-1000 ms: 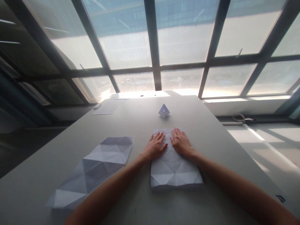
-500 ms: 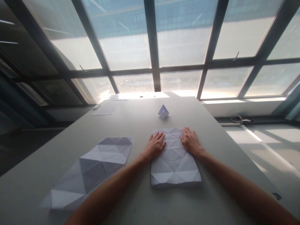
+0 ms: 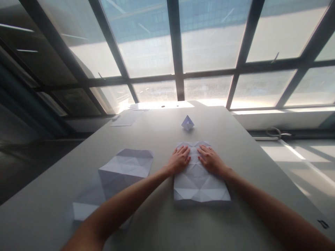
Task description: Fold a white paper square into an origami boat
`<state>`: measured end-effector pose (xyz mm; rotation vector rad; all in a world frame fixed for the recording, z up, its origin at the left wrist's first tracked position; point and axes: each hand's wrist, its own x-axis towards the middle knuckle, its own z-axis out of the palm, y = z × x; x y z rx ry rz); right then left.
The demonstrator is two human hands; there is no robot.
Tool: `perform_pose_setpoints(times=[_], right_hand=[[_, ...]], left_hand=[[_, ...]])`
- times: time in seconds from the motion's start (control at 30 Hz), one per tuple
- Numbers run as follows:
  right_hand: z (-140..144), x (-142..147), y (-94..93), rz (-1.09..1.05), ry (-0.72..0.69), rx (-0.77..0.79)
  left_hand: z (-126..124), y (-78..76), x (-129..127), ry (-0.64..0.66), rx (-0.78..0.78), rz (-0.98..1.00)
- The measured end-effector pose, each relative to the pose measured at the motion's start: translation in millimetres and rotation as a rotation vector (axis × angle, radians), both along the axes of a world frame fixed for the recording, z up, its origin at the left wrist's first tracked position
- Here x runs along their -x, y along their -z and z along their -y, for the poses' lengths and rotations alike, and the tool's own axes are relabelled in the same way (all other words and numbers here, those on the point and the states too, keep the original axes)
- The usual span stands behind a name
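In front of me on the table lies a creased sheet of white paper (image 3: 201, 183), marked with a grid of diagonal and straight folds, its near edge slightly raised. My left hand (image 3: 180, 158) rests flat on its upper left part, fingers stretched out. On the upper right part my right hand (image 3: 210, 158) lies flat too, fingers spread a little. Between the two hands a narrow strip of paper shows. A second creased paper (image 3: 128, 164) sits to the left, partly hidden by my left forearm. Beyond the hands stands a small folded paper pyramid shape (image 3: 187, 123).
The white table (image 3: 157, 130) reaches to large windows (image 3: 206, 38). Flat paper sheets (image 3: 125, 118) lie at its far left. On the floor to the right is a coiled cable (image 3: 273, 132). A small dark mark (image 3: 323, 223) shows near the right edge.
Both hands stay flat on the paper and have come closer together, the right one shifting inward. The whole view has shifted slightly, so everything appears further right.
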<state>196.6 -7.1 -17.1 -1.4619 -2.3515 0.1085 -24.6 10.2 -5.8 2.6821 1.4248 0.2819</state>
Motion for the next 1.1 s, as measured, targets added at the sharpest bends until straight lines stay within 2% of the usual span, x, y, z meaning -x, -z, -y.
perform_pose_setpoints(times=[0.17, 0.27, 0.57, 0.77, 0.87, 0.93, 1.03, 1.1], right_hand=[[2.7, -1.9, -1.3, 0.0, -0.015, 0.002], [5.6, -2.3, -2.6, -0.002, -0.014, -0.007], [5.7, -3.9, -6.4, 0.015, 0.017, 0.003], [3.8, 0.0, -5.3, 0.029, 0.013, -0.005], [2.9, 3.9, -6.4, 0.03, 0.018, 0.005], [3.1, 6.1, -8.1, 0.024, 0.019, 0.016], [4.7, 8.9, -11.0, 0.002, -0.002, 0.022], [5.5, 10.4, -12.1, -0.001, -0.069, 0.024]], left_hand=[[-8.7, -18.8, 29.3, 0.293, 0.088, -0.014], [-8.3, -23.1, 43.0, 0.352, 0.054, 0.067], [4.8, -6.4, 38.3, 0.186, 0.008, 0.128], [2.1, -18.4, 39.2, 0.16, 0.084, 0.099], [3.7, -20.6, 22.6, 0.014, 0.048, 0.109], [9.1, -15.8, 12.3, -0.045, -0.037, 0.09], [17.4, -4.9, 7.7, -0.015, -0.053, 0.021], [19.7, -0.2, 10.6, -0.007, -0.051, -0.005]])
